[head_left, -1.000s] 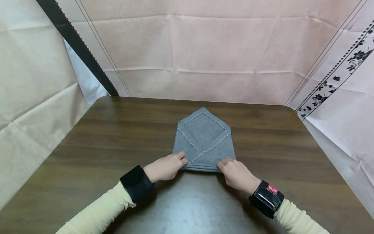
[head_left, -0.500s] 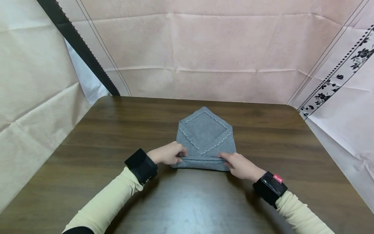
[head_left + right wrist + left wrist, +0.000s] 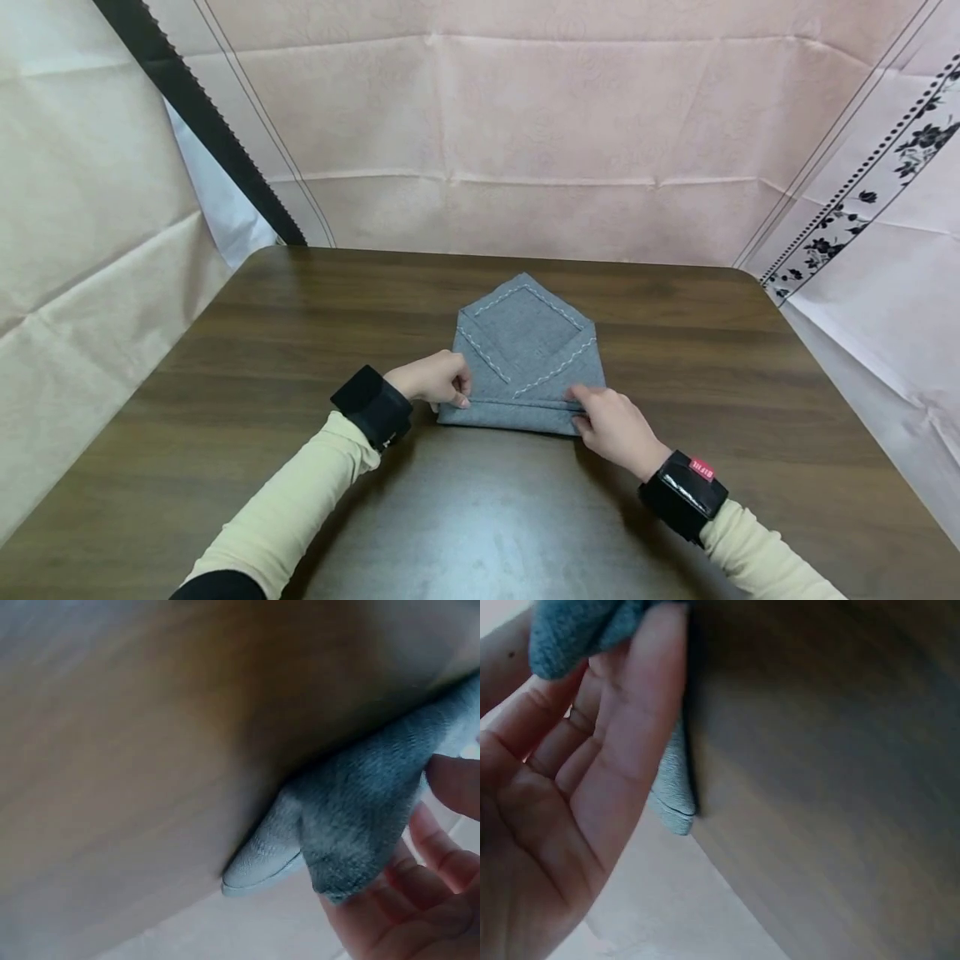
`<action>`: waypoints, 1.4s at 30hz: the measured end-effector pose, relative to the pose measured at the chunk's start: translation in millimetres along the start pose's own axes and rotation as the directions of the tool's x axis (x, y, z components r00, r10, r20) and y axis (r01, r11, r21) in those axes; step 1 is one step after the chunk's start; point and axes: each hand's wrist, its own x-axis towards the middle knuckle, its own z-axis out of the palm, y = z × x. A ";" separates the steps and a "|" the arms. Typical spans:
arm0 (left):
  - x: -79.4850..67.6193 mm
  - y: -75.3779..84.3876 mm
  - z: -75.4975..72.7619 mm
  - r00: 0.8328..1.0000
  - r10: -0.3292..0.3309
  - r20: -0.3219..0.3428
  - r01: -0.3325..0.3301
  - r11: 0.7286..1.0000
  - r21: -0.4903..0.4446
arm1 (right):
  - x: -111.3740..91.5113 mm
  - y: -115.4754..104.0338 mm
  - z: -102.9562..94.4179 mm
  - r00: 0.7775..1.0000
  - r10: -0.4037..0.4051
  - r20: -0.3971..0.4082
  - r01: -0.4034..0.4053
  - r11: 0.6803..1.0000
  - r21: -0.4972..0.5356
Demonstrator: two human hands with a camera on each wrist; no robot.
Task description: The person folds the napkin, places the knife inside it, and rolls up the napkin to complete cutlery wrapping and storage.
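A grey-blue folded cloth (image 3: 528, 333) with white dashed stitching lies on the table, its far end pointed. A band along its near edge is turned up into a fold. My left hand (image 3: 437, 377) pinches the left end of this band; in the left wrist view the thumb and fingers close on the cloth (image 3: 559, 641). At the band's right end, my right hand (image 3: 621, 429) grips the corner with thumb and forefinger. The right wrist view shows the cloth's bunched corner (image 3: 360, 810) between that thumb and the fingers (image 3: 412, 885).
The brown wooden table (image 3: 262, 400) has rounded far corners. Behind it hangs a creased pinkish sheet (image 3: 540, 125), with a black strip (image 3: 202, 125) at left and a floral border (image 3: 862, 200) at right. Both wrists wear black bands.
The near edge of the cloth has been turned up and away into a band. My left hand has moved slightly forward along its left end; the right hand has shifted little.
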 end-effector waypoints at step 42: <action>-37.2 33.8 35.9 0.922 0.311 -0.229 -0.036 0.659 0.751 | -16.1 14.5 -9.1 0.985 -0.108 0.137 0.138 0.963 -0.232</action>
